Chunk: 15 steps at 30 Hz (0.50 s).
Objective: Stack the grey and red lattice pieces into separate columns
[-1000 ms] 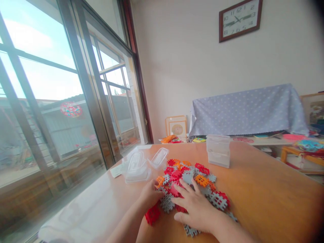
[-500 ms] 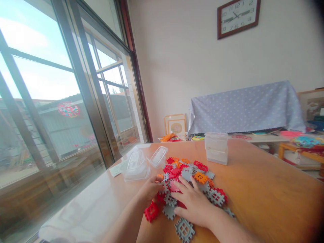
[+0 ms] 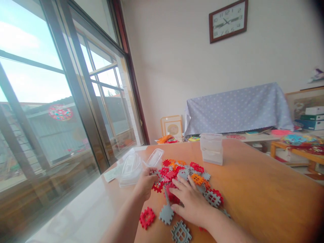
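The right hand (image 3: 191, 204) lies palm down over the near side of the pile (image 3: 170, 174), its fingers spread apart and the tips among the toothed pieces. A red tile (image 3: 172, 194) shows by its fingertips. The left hand (image 3: 145, 182) is at the pile's left edge, thumb and fingers curled near each other; whether they are clamped on a piece cannot be told. The hands are apart, with pieces between them.

The pile of red, orange and grey pieces rests on the counter (image 3: 248, 168), many overlapping. Nearer the person, a red square (image 3: 147, 217), a solid grey square (image 3: 166, 214) and a grey lattice (image 3: 181, 232) lie apart from one another. Clear tubs (image 3: 130, 172) sit beyond the left hand, and a clear box (image 3: 212, 150) stands behind the pile to the right. Farther back, a dotted cloth (image 3: 235, 109) hangs below the wall clock (image 3: 227, 21).

For neat sorting through the pieces, light, flat fingers seem best, since the teeth could catch and drag neighbours along. A piece is probably best lifted by one edge with the left hand while the right steadies the rest, without nudging the tubs.
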Tool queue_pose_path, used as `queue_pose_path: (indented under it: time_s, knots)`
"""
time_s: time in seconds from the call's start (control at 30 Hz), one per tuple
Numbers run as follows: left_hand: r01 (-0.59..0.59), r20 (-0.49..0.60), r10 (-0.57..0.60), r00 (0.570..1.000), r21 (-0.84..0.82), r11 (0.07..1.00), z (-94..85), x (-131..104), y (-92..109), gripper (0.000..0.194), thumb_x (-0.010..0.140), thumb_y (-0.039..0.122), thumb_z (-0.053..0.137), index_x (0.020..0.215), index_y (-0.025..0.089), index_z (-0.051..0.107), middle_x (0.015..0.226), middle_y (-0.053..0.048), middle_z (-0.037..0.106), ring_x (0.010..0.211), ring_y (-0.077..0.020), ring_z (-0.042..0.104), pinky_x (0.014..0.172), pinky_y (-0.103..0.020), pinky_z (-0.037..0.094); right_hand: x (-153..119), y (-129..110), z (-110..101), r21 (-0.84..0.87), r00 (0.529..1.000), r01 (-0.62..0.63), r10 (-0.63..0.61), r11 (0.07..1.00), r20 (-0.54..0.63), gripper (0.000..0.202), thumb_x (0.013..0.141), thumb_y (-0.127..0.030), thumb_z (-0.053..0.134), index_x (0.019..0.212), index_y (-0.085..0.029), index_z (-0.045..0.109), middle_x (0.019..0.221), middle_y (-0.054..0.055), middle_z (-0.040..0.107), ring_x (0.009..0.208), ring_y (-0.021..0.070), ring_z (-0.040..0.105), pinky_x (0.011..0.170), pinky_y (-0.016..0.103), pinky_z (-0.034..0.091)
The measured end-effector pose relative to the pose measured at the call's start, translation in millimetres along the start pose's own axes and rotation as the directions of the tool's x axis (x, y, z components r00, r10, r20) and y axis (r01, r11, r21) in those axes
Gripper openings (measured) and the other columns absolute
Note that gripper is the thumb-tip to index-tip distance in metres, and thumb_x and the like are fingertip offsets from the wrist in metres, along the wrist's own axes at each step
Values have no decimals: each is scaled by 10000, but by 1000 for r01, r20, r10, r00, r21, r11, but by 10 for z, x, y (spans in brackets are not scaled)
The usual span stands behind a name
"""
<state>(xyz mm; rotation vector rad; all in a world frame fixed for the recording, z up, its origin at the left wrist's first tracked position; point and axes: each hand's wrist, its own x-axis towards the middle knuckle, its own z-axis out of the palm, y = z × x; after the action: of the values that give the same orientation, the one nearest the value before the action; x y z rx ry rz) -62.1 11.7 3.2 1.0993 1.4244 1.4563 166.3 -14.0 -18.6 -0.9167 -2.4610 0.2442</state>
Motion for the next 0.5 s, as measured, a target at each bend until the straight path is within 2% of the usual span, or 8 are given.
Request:
queue_pose_path:
  time_s: [0.07, 0.13, 0.27, 0.37, 0.5]
  knots:
    - [-10, -5, 10, 1000, -1, 1000, 75, 92, 74, 466, 596, 141, 715, 1044, 154, 588, 727, 19, 609, 536, -92, 549, 516, -218, 377, 15, 28, -10, -8, 999, -29, 29, 1000, -43, 462, 870, -440, 634, 1321, -346, 618, 1509, 45, 502, 1461, 324, 315, 1207, 602, 83]
    - [-11, 24, 11, 1000, -17, 1000, 179, 165, 127, 523, 609, 137, 710, 1117, 153, 586, 789, -5, 627, 593, -102, 584, 574, -233, 430, 29, 72, -18, -17, 995, -52, 51, 998, -86, 409, 886, -393, 608, 1289, -329, 645, 1466, 48, 545, 1431, 318, 361, 1203, 584, 138]
    - [-25, 111, 26, 993, -7, 1000, 358, 245, 161, 602, 685, 214, 710, 1268, 179, 564, 1026, -85, 657, 858, -160, 650, 807, -316, 500, 54, 183, -35, -36, 983, -92, 86, 995, -160, 352, 891, -307, 577, 1229, -311, 677, 1365, 51, 619, 1367, 307, 436, 1183, 568, 206]
    - [-94, 135, 76, 988, 139, 986, 396, 266, 87, 566, 699, 274, 723, 1238, 161, 597, 1155, -129, 640, 1026, -217, 626, 900, -353, 474, 67, 256, -30, -55, 972, -135, 122, 989, -203, 324, 890, -283, 568, 1187, -309, 695, 1314, 55, 648, 1323, 310, 473, 1168, 570, 228]
    - [-121, 194, 72, 978, 255, 959, 383, 261, -101, 528, 594, 245, 804, 1095, 163, 658, 1069, -99, 680, 1044, -261, 606, 908, -357, 459, 65, 316, 11, -83, 956, -201, 177, 976, -232, 338, 892, -332, 578, 1211, -291, 682, 1315, 77, 648, 1313, 338, 474, 1158, 580, 238]
